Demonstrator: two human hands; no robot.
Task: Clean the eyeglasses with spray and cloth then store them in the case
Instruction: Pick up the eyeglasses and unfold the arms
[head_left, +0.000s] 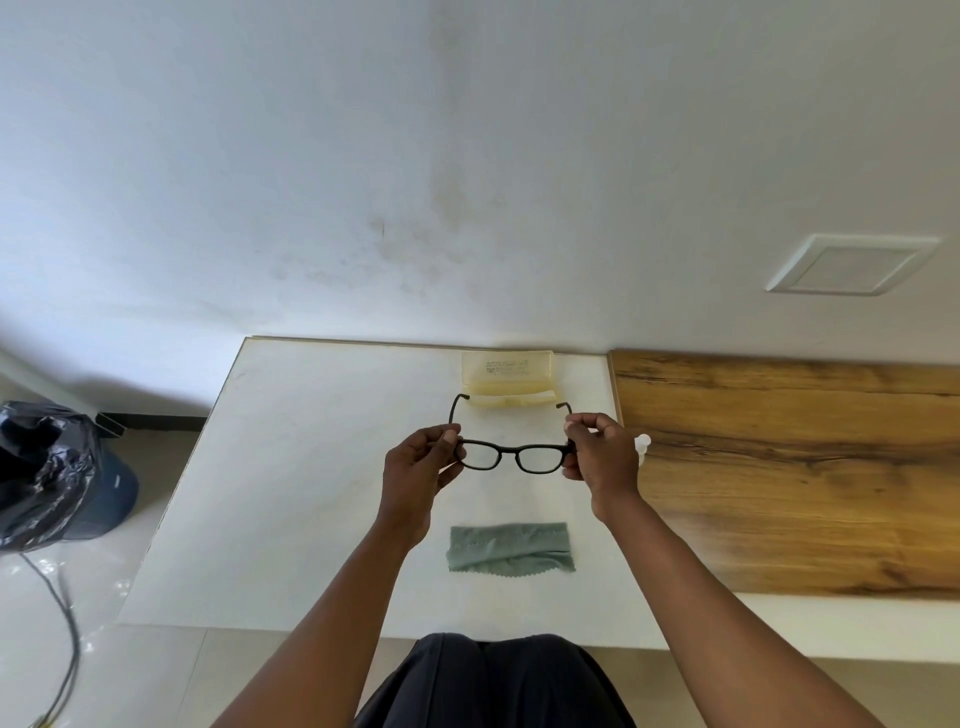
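Black plastic-framed eyeglasses (511, 451) held up over the middle of the white surface (291, 467), temples unfolded toward the far edge. Left hand (415, 470) pinching the left hinge corner, right hand (600, 457) pinching the right one. Open pale yellow translucent case (509, 382) at the far edge. Crumpled grey-green cloth (510, 548) near the front edge. Small white bottle (643, 444) just behind the right hand, mostly hidden.
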